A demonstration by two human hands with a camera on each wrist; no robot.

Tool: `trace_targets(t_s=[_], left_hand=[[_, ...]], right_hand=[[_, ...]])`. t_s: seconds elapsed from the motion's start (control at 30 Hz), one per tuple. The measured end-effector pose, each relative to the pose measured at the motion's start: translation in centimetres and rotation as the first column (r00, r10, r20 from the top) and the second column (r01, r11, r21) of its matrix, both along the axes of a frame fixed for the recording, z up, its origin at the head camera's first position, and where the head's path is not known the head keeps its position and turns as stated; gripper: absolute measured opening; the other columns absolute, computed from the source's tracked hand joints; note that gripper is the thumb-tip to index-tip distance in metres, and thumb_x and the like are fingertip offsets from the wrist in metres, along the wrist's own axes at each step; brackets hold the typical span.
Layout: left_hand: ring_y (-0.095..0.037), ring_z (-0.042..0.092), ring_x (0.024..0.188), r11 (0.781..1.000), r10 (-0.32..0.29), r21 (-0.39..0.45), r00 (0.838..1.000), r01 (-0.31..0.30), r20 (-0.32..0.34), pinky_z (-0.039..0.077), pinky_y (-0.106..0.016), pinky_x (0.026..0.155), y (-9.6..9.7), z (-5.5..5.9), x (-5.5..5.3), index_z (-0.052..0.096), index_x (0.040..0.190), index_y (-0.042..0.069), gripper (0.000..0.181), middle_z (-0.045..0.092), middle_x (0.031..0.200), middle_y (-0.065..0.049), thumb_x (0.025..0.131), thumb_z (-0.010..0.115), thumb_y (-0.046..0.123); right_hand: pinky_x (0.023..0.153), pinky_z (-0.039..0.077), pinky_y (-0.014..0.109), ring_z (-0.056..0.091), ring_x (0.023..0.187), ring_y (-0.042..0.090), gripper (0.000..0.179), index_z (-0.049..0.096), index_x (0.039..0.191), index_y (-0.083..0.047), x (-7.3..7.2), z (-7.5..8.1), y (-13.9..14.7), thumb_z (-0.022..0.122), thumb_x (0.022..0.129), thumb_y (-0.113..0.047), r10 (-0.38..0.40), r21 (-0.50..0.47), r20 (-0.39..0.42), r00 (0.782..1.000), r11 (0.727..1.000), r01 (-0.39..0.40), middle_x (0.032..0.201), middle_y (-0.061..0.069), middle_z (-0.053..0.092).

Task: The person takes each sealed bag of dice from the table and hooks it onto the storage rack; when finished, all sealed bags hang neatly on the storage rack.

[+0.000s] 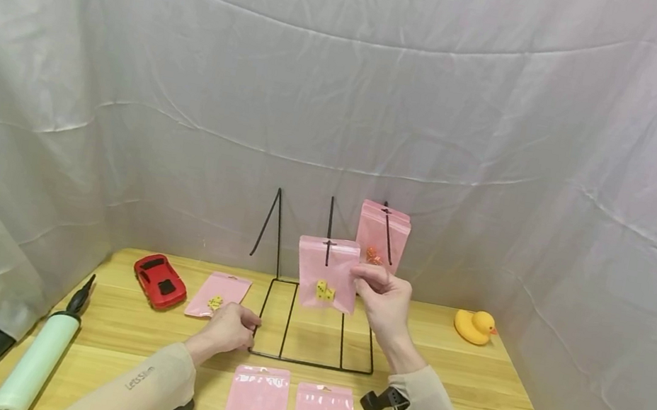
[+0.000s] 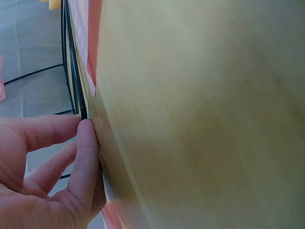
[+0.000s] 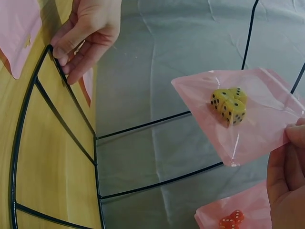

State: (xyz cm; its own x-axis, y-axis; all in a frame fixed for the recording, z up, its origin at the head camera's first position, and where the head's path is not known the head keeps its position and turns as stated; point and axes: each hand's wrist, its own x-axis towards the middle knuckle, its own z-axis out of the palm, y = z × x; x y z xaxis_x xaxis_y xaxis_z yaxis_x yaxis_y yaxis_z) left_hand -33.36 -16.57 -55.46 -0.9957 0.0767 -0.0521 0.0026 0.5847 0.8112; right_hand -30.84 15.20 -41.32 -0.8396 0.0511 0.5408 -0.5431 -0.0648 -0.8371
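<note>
A black wire display rack with three hooks stands on the table. At its base's left side, the thumb and forefinger of my left hand pinch the wire, as the left wrist view shows. My right hand pinches the right edge of a pink zip bag with yellow dice inside. The bag's hang hole is at the middle hook, whose tip shows in front of it. Pink bags with red dice hang on the right hook, partly behind my right hand. The left hook carries nothing.
Two pink bags lie in front of the rack, one with red dice, one with yellow dice. Another pink bag lies left, beside a red toy car. A pale green hand pump lies far left; a yellow rubber duck sits right.
</note>
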Motion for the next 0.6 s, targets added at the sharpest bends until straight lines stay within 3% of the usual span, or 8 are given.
trace_targets(t_s=[0.2, 0.6], left_hand=[[-0.015, 0.071, 0.081, 1.000, 0.008, -0.012, 1.000, -0.008, -0.026, 0.060, -0.029, 0.065, 0.2, 0.0, 0.0, 0.087, 0.114, 0.005, 0.049, 0.079, 0.093, 0.000, 0.066, 0.083, -0.003], [-0.016, 0.071, 0.084, 1.000, -0.025, -0.007, 1.000, 0.025, -0.003, 0.059, -0.024, 0.063, 0.1, 1.0, 0.8, 0.084, 0.123, 0.002, 0.051, 0.080, 0.105, -0.010, 0.072, 0.085, -0.003]], right_hand=[[0.085, 0.066, 0.019, 0.081, 0.093, 0.000, 0.019, 0.078, 0.108, 0.020, -0.9, 0.0, -0.4, 0.069, 0.092, 0.021, -0.015, -0.009, -0.007, 1.000, 1.000, 0.015, 0.097, -0.017, 0.084], [0.087, 0.066, 0.018, 0.080, 0.090, 0.000, 0.016, 0.079, 0.105, 0.019, -3.4, 0.0, -1.0, 0.072, 0.091, 0.021, -0.069, -0.043, -0.038, 0.997, 0.997, 0.067, 0.099, 0.005, 0.087]])
